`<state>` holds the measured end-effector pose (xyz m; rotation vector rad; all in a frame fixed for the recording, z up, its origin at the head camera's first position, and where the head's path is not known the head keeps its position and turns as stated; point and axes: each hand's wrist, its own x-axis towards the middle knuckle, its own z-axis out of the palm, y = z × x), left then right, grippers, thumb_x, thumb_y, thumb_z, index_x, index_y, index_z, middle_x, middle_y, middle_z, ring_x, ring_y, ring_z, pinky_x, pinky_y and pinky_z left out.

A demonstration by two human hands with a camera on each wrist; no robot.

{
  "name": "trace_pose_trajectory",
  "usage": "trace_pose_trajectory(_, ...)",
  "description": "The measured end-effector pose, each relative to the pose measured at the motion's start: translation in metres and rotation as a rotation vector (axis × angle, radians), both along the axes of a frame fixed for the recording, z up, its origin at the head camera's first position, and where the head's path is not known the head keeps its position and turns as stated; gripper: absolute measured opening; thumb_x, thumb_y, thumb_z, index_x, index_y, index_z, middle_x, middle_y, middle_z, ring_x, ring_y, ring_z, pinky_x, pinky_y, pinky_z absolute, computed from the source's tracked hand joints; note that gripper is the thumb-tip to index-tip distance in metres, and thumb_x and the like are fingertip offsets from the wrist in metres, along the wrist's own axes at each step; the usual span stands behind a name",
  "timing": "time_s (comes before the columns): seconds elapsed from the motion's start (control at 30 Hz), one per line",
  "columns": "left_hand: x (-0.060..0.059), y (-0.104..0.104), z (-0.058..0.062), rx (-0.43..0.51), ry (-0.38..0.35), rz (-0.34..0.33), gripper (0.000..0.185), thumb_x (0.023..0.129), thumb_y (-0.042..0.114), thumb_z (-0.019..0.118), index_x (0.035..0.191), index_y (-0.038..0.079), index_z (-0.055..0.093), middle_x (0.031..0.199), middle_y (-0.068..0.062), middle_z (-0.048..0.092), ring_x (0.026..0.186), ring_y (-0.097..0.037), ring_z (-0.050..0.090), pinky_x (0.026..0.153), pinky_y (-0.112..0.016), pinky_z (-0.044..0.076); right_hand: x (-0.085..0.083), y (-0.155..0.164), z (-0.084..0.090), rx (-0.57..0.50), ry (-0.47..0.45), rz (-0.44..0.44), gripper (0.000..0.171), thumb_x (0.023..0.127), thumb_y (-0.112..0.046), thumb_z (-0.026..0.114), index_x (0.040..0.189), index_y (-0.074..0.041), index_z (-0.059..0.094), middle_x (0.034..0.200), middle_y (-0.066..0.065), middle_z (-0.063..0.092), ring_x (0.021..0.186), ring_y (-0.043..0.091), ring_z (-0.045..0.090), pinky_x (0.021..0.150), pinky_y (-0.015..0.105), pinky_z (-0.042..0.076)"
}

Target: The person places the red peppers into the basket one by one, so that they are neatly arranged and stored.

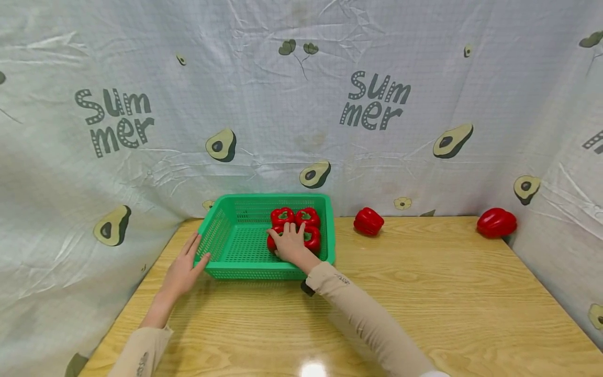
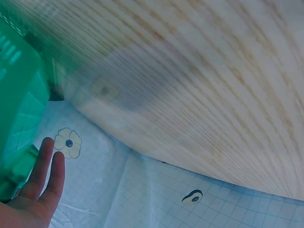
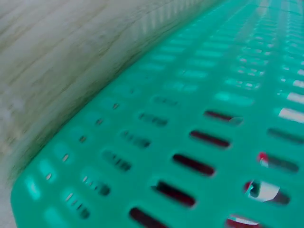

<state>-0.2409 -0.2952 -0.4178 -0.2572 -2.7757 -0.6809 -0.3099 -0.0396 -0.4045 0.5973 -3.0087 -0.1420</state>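
Observation:
A green plastic basket stands on the wooden table near the back cloth. Inside it lie several red bell peppers; two sit at the back and one at the front right. My right hand reaches over the basket's front wall and holds a front pepper, fingers spread round its top. My left hand touches the basket's front left corner with straight fingers. The right wrist view shows only the blurred slotted basket wall.
Two more red peppers lie on the table to the right of the basket, one close by and one at the far right corner. An avocado-print cloth walls the table at the back and sides. Bare wood stretches in front.

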Motion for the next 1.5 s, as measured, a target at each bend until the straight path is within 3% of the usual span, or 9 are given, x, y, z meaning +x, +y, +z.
trace_pose_trajectory(0.2,0.001,-0.001,0.0,0.001,-0.003,-0.002,0.062,0.094,0.03,0.041,0.141,-0.004,0.018,0.147,-0.022,0.014,0.127,-0.047,0.026,0.094,-0.059,0.031,0.001,0.003,0.004,0.022,-0.061,-0.008,0.059,0.089,-0.043,0.049,0.14,-0.04,0.02,0.136,0.017,0.034,0.128,0.033,0.028,0.106,0.055,0.015)
trace_pose_trajectory(0.53,0.003,-0.003,0.001,-0.01,-0.013,0.004,0.063,0.095,0.033,0.04,0.141,-0.003,0.018,0.147,-0.021,0.014,0.127,-0.047,0.026,0.093,-0.059,0.031,0.007,0.023,0.01,-0.138,-0.066,0.103,0.058,0.087,-0.041,0.053,0.139,-0.035,0.028,0.135,0.018,0.032,0.127,0.035,0.026,0.104,0.058,0.013)
trace_pose_trajectory(0.7,0.004,-0.002,0.002,-0.017,-0.025,0.005,0.063,0.094,0.032,0.04,0.141,-0.002,0.018,0.148,-0.021,0.014,0.127,-0.047,0.027,0.092,-0.059,0.032,0.012,0.036,0.017,-0.172,-0.021,0.163,0.056,0.088,-0.039,0.052,0.138,-0.032,0.03,0.132,0.015,0.036,0.121,0.032,0.031,0.101,0.058,0.015)
trace_pose_trajectory(0.9,0.004,-0.001,0.006,-0.04,-0.037,0.003,0.064,0.095,0.035,0.038,0.142,-0.002,0.016,0.148,-0.021,0.013,0.125,-0.047,0.028,0.088,-0.059,0.035,0.017,0.057,0.02,-0.241,0.143,0.262,0.05,0.088,-0.038,0.052,0.135,-0.029,0.037,0.126,0.012,0.043,0.113,0.029,0.036,0.096,0.056,0.019)
trace_pose_trajectory(1.07,0.004,0.0,0.009,-0.071,-0.047,0.007,0.065,0.095,0.038,0.036,0.142,-0.001,0.016,0.147,-0.022,0.015,0.119,-0.048,0.037,0.076,-0.054,0.043,0.021,0.081,0.019,-0.34,0.25,0.332,0.045,0.087,-0.032,0.056,0.129,-0.023,0.045,0.121,0.011,0.048,0.109,0.028,0.04,0.094,0.056,0.022)
trace_pose_trajectory(1.27,0.004,-0.001,0.011,-0.101,-0.046,0.018,0.067,0.094,0.043,0.037,0.142,0.0,0.018,0.146,-0.022,0.018,0.11,-0.048,0.045,0.064,-0.046,0.045,0.023,0.112,0.011,-0.43,0.285,0.41,0.041,0.085,-0.025,0.059,0.124,-0.017,0.051,0.121,0.013,0.049,0.104,0.027,0.041,0.091,0.055,0.024)
trace_pose_trajectory(1.4,0.004,-0.002,0.011,-0.115,-0.051,0.025,0.068,0.093,0.045,0.037,0.142,0.001,0.019,0.146,-0.021,0.019,0.11,-0.048,0.045,0.063,-0.045,0.044,0.027,0.132,0.007,-0.454,0.264,0.433,0.041,0.086,-0.024,0.058,0.125,-0.016,0.051,0.121,0.013,0.049,0.108,0.029,0.042,0.091,0.055,0.024)
trace_pose_trajectory(1.5,0.004,-0.002,0.013,-0.125,-0.055,0.032,0.069,0.092,0.046,0.038,0.142,0.002,0.02,0.146,-0.02,0.02,0.102,-0.047,0.051,0.054,-0.038,0.042,0.03,0.147,0.003,-0.478,0.236,0.421,0.041,0.086,-0.023,0.058,0.125,-0.015,0.051,0.121,0.013,0.05,0.11,0.03,0.042,0.09,0.055,0.023)
